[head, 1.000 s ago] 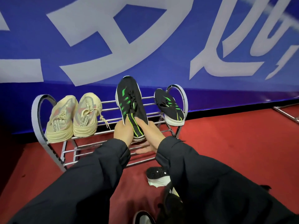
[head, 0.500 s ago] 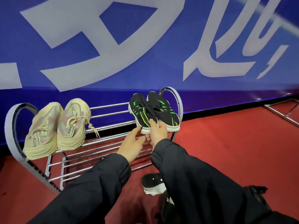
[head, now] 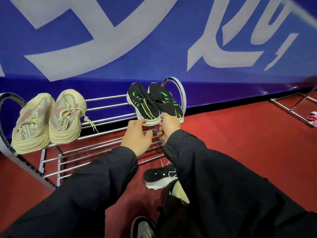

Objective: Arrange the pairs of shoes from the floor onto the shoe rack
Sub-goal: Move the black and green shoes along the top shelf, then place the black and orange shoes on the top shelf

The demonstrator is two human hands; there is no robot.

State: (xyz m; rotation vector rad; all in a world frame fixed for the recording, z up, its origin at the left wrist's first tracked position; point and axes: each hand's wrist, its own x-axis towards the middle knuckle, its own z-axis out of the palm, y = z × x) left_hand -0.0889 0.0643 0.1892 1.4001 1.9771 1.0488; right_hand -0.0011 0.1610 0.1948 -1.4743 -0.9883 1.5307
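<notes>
Head view: the black-and-green sneakers are sitting as a pair on the shoe rack's top tier at 1 o'clock of both hands. The left hand, loosely open, is touching the near sneaker's heel; whether the right hand's curled grip is holding anything, I cannot tell. Beige sneakers are resting at the rack's 9 o'clock end.

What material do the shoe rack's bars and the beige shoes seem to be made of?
The shoe rack: its bars look like polished or chromed metal tube, since they are thin, silvery and carry bright reflected streaks; the curved grey end frames could be plastic or painted metal. The beige shoes: uppers look like matte knitted fabric with a woven texture and cloth laces; the ribbed soles look like foam or rubber.
</notes>
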